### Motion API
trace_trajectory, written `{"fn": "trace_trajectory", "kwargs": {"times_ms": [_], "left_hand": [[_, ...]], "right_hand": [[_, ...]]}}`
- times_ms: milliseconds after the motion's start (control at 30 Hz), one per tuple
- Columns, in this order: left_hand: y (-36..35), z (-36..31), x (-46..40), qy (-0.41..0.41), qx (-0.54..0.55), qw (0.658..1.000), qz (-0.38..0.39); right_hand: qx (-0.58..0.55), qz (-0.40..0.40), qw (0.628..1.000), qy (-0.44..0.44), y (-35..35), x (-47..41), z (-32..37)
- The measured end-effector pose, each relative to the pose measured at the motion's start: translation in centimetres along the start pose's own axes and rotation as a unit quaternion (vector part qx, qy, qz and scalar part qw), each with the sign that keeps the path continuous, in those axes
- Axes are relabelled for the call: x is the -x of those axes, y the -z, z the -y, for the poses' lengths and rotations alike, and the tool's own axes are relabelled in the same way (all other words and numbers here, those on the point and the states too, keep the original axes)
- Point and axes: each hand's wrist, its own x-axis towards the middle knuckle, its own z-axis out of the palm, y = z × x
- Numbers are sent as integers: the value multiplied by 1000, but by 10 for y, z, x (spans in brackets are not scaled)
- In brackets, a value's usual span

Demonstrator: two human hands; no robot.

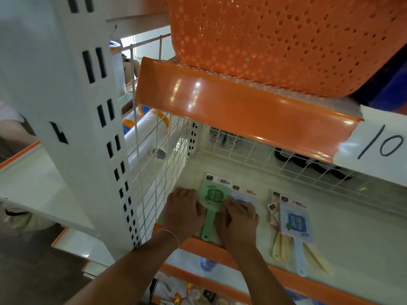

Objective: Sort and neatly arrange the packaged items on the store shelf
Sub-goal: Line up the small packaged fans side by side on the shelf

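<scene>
Both hands press flat, gripping nothing: the left hand (184,209) and right hand (239,219) flank the green packaged paddle (212,199) at the shelf's (352,249) left front corner.

Bright overhead light glares off the orange shelf edge (220,102); wide-angle bending and softness toward the edges.

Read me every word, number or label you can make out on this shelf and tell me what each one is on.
"10": handwritten on the white paper sign taped to the orange shelf edge.
"遇见美好": on the green packaged item under both hands.
"满怀希望", likely: on the blue packaged item.
Small header labels on the packages: too small to read.
Bottles behind the wire grid: labels blurred.
Goods on the shelf below: unreadable.
</scene>
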Motion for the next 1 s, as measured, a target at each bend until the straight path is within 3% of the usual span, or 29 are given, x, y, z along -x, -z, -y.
{"fn": "trace_trajectory", "kwargs": {"times_ms": [133,300,500,800,1000], "left_hand": [[-3,-1,0,-45,12,999,1],[-5,-4,1,-152,-8,980,129],[-3,-4,-1,-152,-24,976,151],[-2,-4,-1,-139,-7,977,162],[2,-7,3,-149,2,982,118]], "right_hand": [[-22,32,996,-77,10,-3,-14],[19,94,989,-114,19,5,-23],[13,113,987,-115,20,6,-23],[2,72,991,-112,19,10,-20],[-43,-12,992,-115,32,7,-15]]}}
